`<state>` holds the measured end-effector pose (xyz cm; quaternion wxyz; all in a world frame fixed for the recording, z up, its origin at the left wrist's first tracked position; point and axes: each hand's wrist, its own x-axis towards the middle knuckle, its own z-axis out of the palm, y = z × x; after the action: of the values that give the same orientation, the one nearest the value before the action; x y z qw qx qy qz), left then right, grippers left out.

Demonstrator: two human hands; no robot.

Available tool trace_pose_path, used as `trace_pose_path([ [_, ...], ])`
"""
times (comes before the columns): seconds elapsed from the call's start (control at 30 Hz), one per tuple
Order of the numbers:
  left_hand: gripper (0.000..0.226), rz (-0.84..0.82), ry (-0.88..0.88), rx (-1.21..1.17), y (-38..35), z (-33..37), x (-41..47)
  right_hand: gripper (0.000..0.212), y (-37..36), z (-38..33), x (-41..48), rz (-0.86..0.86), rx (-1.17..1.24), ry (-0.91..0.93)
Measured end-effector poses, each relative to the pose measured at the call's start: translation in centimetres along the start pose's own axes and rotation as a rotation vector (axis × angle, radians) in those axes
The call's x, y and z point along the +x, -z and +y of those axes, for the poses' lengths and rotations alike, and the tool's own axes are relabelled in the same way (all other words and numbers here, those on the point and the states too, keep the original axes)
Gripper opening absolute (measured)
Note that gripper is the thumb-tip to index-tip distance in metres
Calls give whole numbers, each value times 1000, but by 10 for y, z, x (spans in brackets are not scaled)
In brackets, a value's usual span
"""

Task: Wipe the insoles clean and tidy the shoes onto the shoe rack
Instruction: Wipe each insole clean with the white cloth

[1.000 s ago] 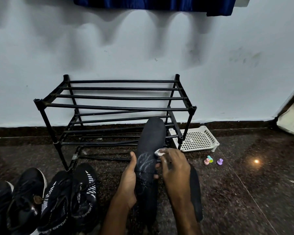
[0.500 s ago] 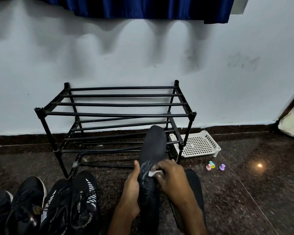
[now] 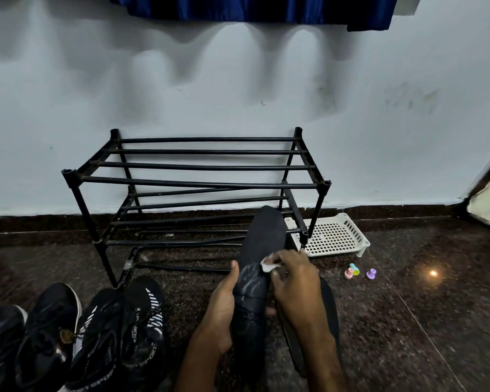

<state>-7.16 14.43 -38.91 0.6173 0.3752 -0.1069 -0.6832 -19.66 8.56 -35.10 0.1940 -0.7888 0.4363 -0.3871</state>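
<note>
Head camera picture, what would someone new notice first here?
Centre foreground: the left hand holds a black insole upright while the right hand presses a white wipe on it. Behind stands a bare black rack against the wall. Black shoes line the floor at lower left.

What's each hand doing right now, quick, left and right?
Left hand: closed around the black insole, holding it up.
Right hand: fingers pinched on a small white wipe, pressed against the insole.
</note>
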Motion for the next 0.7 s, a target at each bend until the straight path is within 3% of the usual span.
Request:
trace_pose_path([
  [0.07,63,6,-8,29,-3,-1,0,26,-1,-5,1,16,9,-9],
  [0.2,67,2,1,1,1,-1,-1,27,3,-5,1,-203,13,30],
  [0.33,60,-8,-2,72,-5,-3,-3,27,2,-5,2,30,-22,-29],
  [0.5,61,60,-14,63,-7,-3,-2,22,4,-13,0,-193,66,-10],
  [0.63,60,81,-2,95,-14,-3,-6,26,5,-10,3,3,-26,-90],
  [0.7,56,95,-8,69,-16,-4,-7,27,2,-15,4,16,-9,-91],
])
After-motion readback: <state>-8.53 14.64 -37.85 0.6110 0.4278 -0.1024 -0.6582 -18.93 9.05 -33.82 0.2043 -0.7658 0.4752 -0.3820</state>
